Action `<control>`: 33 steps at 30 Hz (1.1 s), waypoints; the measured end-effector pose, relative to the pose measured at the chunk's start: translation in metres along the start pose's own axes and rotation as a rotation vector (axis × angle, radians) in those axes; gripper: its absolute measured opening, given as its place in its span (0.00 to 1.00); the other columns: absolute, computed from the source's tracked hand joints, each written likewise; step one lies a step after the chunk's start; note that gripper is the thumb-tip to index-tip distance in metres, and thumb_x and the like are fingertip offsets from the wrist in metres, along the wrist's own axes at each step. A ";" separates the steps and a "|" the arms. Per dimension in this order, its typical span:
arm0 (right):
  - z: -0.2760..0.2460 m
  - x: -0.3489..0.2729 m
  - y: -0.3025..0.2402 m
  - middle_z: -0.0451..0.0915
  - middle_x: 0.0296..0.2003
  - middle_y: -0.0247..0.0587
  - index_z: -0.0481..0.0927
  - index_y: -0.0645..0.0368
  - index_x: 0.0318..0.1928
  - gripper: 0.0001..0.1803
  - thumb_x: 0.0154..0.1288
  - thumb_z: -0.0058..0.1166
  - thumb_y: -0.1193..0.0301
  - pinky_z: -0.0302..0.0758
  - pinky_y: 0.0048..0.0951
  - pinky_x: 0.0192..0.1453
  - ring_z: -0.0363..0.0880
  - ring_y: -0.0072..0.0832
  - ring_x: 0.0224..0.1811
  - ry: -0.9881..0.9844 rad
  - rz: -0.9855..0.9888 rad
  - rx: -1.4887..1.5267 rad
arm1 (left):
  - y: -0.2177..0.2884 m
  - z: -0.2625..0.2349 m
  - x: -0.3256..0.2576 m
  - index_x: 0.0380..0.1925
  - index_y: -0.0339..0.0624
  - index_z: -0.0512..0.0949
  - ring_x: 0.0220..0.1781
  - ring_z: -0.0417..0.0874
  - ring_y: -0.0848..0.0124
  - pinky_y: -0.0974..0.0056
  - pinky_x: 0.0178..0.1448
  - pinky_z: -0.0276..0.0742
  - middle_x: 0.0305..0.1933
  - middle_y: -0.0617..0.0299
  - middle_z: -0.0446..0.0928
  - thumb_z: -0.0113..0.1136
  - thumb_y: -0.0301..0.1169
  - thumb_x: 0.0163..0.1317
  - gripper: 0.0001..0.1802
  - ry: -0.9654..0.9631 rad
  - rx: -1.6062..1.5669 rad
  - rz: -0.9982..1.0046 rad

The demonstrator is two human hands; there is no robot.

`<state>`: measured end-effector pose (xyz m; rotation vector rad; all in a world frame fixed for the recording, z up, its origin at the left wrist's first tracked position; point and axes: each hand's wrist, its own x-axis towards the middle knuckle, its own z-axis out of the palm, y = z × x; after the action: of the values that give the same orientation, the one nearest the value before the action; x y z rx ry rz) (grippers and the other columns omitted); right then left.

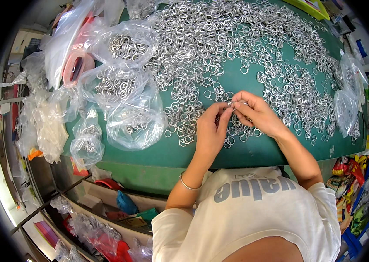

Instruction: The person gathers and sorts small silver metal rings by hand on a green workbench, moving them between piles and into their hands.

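Both hands meet over the near middle of the green table (238, 70), among a wide spread of silver metal rings (202, 32). My left hand (213, 129) is closed, its thumb and forefinger pinching a small metal ring (231, 105). My right hand (259, 114) pinches the same ring from the other side, its fingertips bent in beside the left ones. Fingers partly cover the ring, so I cannot tell whether it is one ring or two linked together. Loose rings lie under and around both hands.
At the left, clear plastic bags (134, 126) hold more rings, near a pink tape dispenser (76, 67). Another clear bag (346, 111) lies at the right edge. A yellow-green tray (313, 8) stands far right. Below left is an open drawer (106, 192) with packets.
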<state>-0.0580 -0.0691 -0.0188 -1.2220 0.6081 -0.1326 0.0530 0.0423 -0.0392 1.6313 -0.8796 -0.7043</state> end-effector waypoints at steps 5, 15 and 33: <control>0.001 -0.005 0.000 0.64 0.18 0.26 0.67 0.59 0.37 0.08 0.70 0.41 0.68 0.53 0.16 0.17 0.58 0.11 0.16 0.137 -0.087 -0.072 | 0.002 -0.006 -0.001 0.27 0.34 0.77 0.19 0.59 0.83 0.75 0.22 0.53 0.18 0.69 0.69 0.51 0.29 0.64 0.10 0.022 -0.078 0.019; -0.005 -0.001 -0.001 0.70 0.19 0.31 0.71 0.59 0.33 0.08 0.67 0.46 0.68 0.50 0.14 0.13 0.59 0.12 0.12 0.047 -0.009 0.394 | 0.003 -0.030 -0.019 0.30 0.38 0.79 0.23 0.76 0.54 0.60 0.28 0.71 0.25 0.52 0.77 0.59 0.28 0.56 0.05 0.038 0.391 -0.004; 0.009 0.047 -0.005 0.66 0.18 0.30 0.71 0.61 0.30 0.12 0.64 0.49 0.65 0.52 0.15 0.15 0.57 0.12 0.15 0.024 0.014 0.411 | -0.029 -0.048 -0.013 0.34 0.39 0.77 0.26 0.72 0.59 0.59 0.31 0.68 0.25 0.55 0.69 0.61 0.27 0.53 0.08 0.206 0.603 0.003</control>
<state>-0.0128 -0.0830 -0.0293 -0.8195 0.5767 -0.2481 0.0906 0.0827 -0.0563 2.1861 -0.9986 -0.2633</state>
